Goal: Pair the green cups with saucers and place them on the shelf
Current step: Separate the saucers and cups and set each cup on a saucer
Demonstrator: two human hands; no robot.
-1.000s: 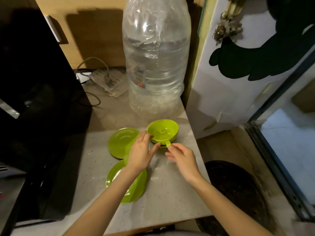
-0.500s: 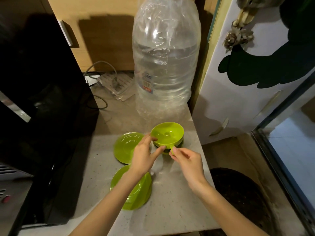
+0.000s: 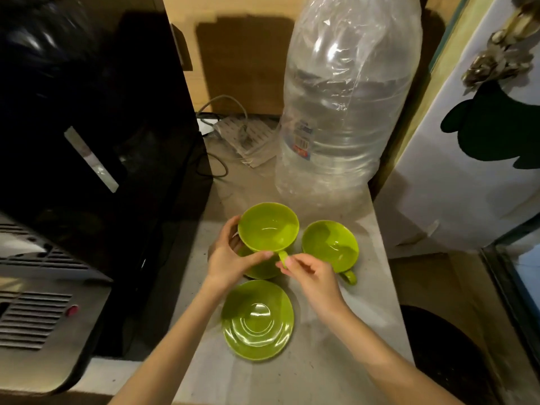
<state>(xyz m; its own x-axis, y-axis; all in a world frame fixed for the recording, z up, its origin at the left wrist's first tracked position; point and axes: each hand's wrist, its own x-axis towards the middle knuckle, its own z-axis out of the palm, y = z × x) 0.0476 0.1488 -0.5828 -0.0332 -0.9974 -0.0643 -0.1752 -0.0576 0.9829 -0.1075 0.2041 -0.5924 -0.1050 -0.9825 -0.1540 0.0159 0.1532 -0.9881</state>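
Head view: top cup [image 3: 268, 228] now lifted off the stack, second cup [image 3: 330, 246] left bare on the counter [image 3: 336, 366], so unstacking done, pairing next. Left hand [image 3: 226, 258] cradles the lifted cup's side above the far saucer [image 3: 261, 268]; right hand [image 3: 311, 276] pinches its handle. Near saucer [image 3: 257, 320] bare.

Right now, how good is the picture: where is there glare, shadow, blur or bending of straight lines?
Head view: glare streaks on the bottle and bright rings on the near saucer; the black appliance at left is almost lost in dark; the lifted cup, the left hand and the right hand are slightly soft; the wide lens bends the edges of the frame.
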